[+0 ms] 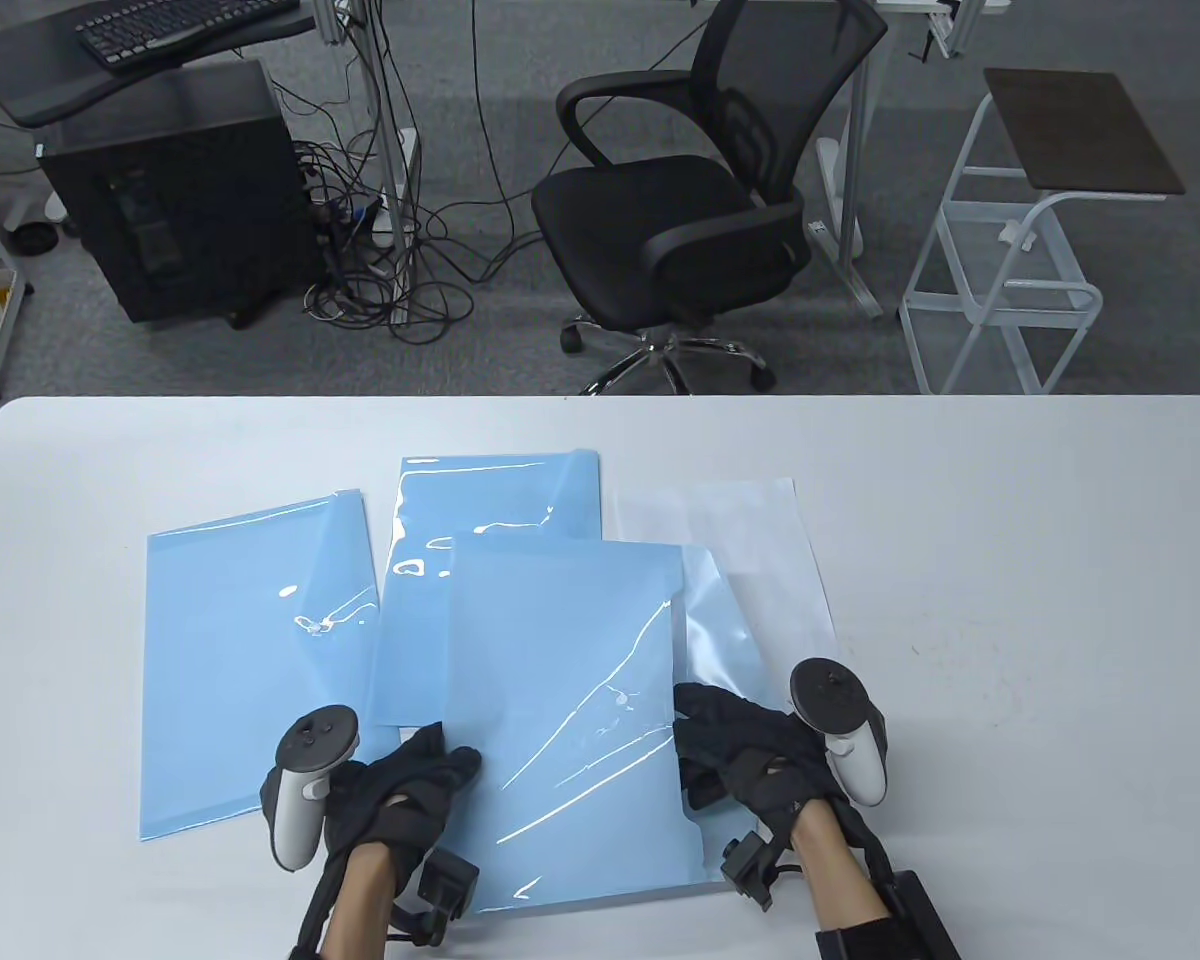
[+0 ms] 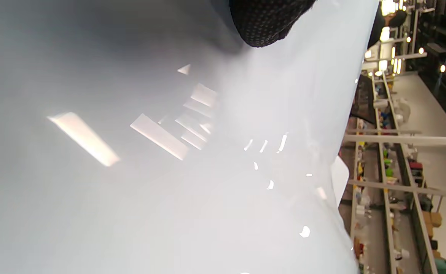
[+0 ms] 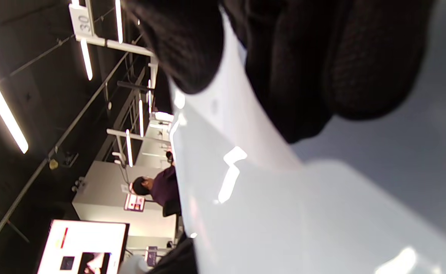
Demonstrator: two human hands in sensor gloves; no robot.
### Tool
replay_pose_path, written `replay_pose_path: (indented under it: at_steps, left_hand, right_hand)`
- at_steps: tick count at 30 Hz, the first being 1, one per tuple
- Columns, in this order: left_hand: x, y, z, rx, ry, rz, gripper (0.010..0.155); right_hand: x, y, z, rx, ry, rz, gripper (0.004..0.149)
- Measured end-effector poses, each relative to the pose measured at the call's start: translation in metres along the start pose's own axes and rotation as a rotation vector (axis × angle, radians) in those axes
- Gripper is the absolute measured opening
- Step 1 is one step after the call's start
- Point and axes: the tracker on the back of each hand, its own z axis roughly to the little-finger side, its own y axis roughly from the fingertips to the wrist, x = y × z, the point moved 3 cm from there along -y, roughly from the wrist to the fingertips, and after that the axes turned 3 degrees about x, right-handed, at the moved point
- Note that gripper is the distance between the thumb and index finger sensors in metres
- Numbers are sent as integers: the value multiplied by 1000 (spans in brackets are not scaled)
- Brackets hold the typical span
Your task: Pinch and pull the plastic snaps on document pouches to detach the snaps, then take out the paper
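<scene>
on the left i see my left hand [image 1: 400,790] with fingers [image 1: 450,765] lying flat on the near blue pouch [image 1: 570,720], mid-tabletop [image 1: 1010,600]. my right hand [image 1: 750,765] pinches its right flap edge [image 1: 688,640]. if the left slips, i reckon the whole pouch lifts and the snap stays fastened; a hard pull may crease the paper inside.

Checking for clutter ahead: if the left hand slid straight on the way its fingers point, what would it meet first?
The left hand already touches the front blue pouch at its left edge. Its fingers point toward the right hand, so it would probably just ride further across that pouch.
</scene>
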Motion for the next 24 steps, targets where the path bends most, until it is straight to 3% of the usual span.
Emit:
replay_pose_path:
  at_steps: [8,16,20,24]
  left_hand:
    - [-5,2,3,19,77,-1,46]
    - [-8,3,1,34,82,-33,45]
    - [-16,6,0,43,78,-75,44]
    - [-20,7,0,59,106,-62,44]
  right_hand:
    - [1,2,-1,2,-38,54,55]
    - [12,11,-20,17,213,232,56]
    - [30,18,-18,7,140,313,56]
    - [38,21,-7,-13,-36,247,60]
